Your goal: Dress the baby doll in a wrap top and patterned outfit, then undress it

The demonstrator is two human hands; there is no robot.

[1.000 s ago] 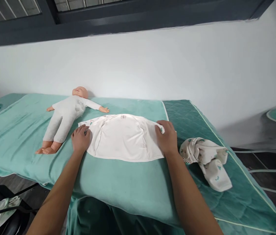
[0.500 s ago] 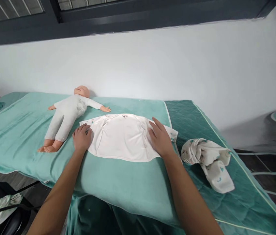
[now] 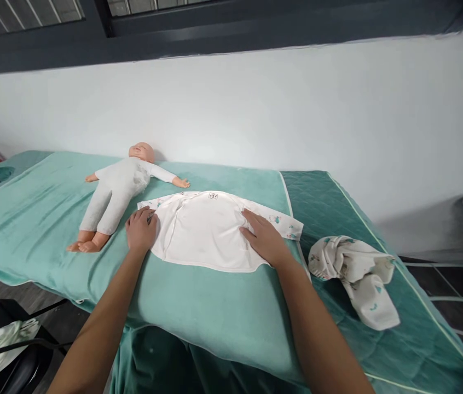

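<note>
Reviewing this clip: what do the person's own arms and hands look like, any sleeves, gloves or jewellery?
Both forearms are bare up to the bottom edge of the picture, so no sleeve shows. The left hand and the right hand wear no gloves. No watch, bracelet or ring can be made out on either wrist or on the fingers, and no markings show on the arms. Anything worn above the forearms is out of view.

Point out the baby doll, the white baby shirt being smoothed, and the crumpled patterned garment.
baby doll (image 3: 120, 189), head view, on its torso.
white baby shirt (image 3: 204, 230), head view, on the flat middle panel.
crumpled patterned garment (image 3: 354, 268), head view, on the bunched middle.
</note>
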